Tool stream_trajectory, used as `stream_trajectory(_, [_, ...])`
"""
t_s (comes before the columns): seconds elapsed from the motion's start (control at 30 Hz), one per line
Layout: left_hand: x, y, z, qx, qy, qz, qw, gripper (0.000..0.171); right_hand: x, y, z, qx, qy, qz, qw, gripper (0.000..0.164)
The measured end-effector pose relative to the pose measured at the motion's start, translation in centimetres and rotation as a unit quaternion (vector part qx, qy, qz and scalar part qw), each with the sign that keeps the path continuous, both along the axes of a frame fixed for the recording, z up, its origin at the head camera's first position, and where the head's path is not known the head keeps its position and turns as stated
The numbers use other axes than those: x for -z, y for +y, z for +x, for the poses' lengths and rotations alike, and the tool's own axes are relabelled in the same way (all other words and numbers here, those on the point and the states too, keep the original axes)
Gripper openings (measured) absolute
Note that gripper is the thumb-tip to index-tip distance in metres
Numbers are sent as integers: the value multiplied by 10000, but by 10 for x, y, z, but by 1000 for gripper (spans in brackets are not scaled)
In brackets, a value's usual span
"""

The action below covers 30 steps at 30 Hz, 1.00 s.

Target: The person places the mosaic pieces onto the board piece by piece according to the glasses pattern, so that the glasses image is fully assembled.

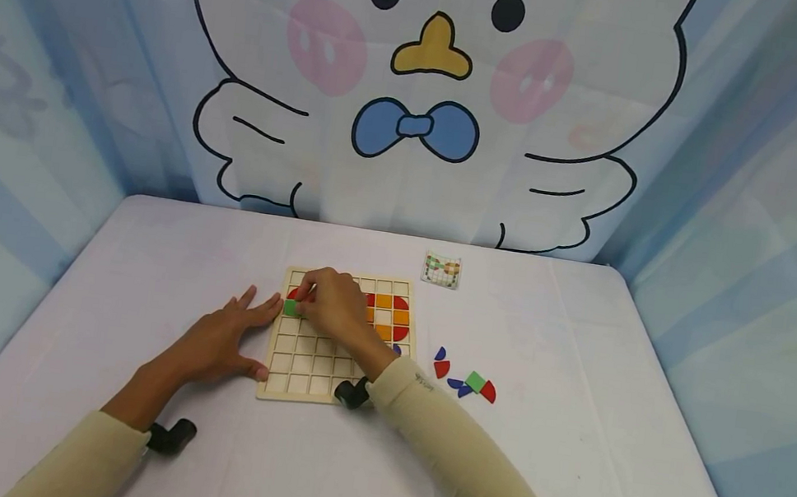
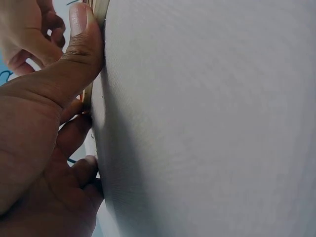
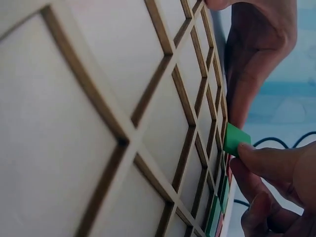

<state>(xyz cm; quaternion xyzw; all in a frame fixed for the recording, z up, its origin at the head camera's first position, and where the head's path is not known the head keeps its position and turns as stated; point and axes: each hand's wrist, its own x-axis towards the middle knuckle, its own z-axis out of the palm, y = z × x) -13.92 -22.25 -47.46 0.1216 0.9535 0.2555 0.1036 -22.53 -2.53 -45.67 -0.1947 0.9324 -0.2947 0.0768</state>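
Note:
A square wooden grid board lies on the white table, with red, orange and green tiles in its upper cells. My right hand reaches over the upper left of the board. Between its thumb and a finger it pinches a green square tile, tilted at the grid. My left hand rests at the board's left edge, fingers spread. Its thumb touches the board's side in the left wrist view. The right hand hides several cells of the upper rows.
A small pattern card lies beyond the board's upper right corner. Right of the board are loose tiles: a green square, red quarter-rounds and small blue pieces. A printed curtain hangs behind the table.

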Motion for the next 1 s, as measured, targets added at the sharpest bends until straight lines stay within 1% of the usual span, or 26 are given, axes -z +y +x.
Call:
stream_trajectory(0.3, [1, 0, 0, 18, 21, 2, 10000, 119, 3, -3, -1, 5, 7, 432, 9991, 10])
stream_trajectory(0.53, [1, 1, -1, 30, 73, -40, 10000, 118, 5, 0, 2, -97, 63, 226, 9997, 4])
stream_trajectory(0.63, [1, 1, 0, 20, 55, -55, 10000, 118, 4, 5, 5, -90, 58, 161, 9998, 5])
stream_trajectory(0.73, [1, 2, 0, 6, 32, -76, 10000, 119, 1, 12, 10, -87, 35, 104, 9999, 7])
stream_trajectory(1.0, [-1, 2, 1, -9, 7, -66, 10000, 119, -16, 37, 28, -117, -55, -38, 9999, 11])
